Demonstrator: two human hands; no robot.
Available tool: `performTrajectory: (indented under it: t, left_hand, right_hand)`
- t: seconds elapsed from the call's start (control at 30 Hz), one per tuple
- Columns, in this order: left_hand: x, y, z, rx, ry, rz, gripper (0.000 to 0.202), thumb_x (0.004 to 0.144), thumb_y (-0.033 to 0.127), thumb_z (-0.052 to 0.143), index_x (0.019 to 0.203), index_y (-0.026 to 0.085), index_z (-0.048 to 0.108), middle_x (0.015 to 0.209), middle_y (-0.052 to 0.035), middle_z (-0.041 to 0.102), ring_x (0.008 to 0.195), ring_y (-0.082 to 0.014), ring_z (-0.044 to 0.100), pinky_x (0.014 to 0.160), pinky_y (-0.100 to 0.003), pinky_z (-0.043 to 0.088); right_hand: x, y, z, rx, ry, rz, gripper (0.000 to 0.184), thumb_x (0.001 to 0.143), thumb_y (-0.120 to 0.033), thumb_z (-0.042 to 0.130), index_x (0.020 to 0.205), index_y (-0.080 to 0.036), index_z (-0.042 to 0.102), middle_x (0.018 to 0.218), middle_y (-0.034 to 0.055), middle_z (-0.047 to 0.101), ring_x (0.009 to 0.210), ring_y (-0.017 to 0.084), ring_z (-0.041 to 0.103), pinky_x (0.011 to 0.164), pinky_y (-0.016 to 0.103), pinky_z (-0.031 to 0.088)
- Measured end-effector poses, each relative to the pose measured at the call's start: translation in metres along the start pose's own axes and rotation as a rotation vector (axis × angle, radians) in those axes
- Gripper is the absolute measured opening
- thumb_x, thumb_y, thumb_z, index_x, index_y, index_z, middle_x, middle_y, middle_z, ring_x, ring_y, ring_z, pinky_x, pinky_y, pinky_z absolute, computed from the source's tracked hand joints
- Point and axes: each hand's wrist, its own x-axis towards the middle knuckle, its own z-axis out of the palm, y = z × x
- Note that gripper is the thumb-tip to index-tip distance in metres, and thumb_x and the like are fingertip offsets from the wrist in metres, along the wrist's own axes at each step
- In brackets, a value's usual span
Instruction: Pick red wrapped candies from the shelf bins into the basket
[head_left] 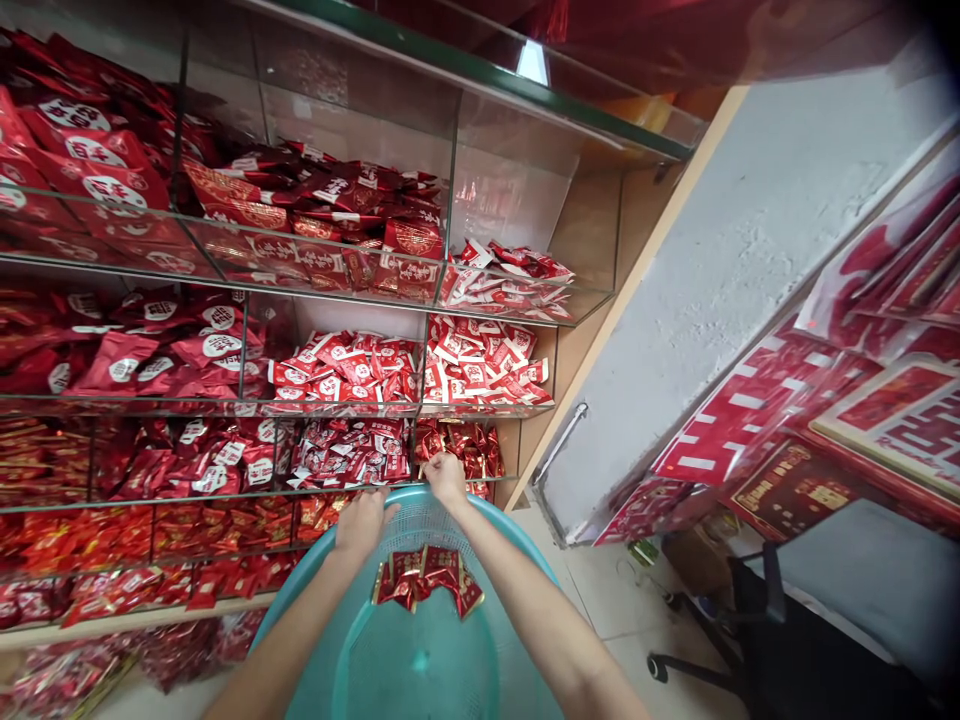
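The left hand point(361, 522) grips the teal basket's point(330, 620) far rim, steadying it under the shelf point(465, 478); the right hand point(445, 478) closes on red packets point(469, 448) there, above packets in the basket point(426, 578).

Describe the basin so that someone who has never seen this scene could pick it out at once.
Start at the glass shelves full of red packets, then look straight below, between the person's forearms. The basin is the round turquoise plastic one with a perforated wall, holding a few red packets; nothing else nearby is that colour.
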Motion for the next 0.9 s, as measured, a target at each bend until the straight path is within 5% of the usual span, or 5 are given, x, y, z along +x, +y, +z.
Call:
performTrajectory:
  t: [0.3,0.57,0.9]
  left_hand:
    - [0.001,0.0,0.002,-0.009,0.003,0.004,0.035,0.089,0.034,0.037,0.111,0.015,0.057,0.097,-0.0127,0.067,0.087,-0.0235,0.065,0.072,-0.03,0.048]
    - [0.0,0.0,0.002,-0.017,0.014,0.005,0.037,0.089,0.036,0.039,0.115,0.016,0.056,0.101,-0.0125,0.066,0.089,-0.0233,0.064,0.074,-0.03,0.047]
    - [-0.007,0.007,-0.009,0.003,0.008,0.002,0.035,0.089,0.035,0.04,0.113,0.017,0.056,0.101,-0.0115,0.066,0.091,-0.0225,0.063,0.075,-0.029,0.047]
  right_hand:
    - [-0.005,0.001,-0.027,0.362,-0.015,-0.183,0.015,0.079,-0.032,0.045,0.071,-0.02,0.051,0.053,-0.0044,0.055,0.047,0.012,0.054,0.049,0.021,0.039]
    - [-0.05,0.028,-0.078,0.568,-0.152,-0.138,0.007,0.072,-0.023,0.046,0.065,-0.02,0.047,0.048,-0.0058,0.053,0.043,0.01,0.048,0.042,0.019,0.034]
    - [-0.082,0.073,-0.03,0.532,-0.424,0.183,0.01,0.072,-0.029,0.048,0.068,-0.02,0.047,0.047,-0.0058,0.052,0.041,0.01,0.05,0.039,0.018,0.03]
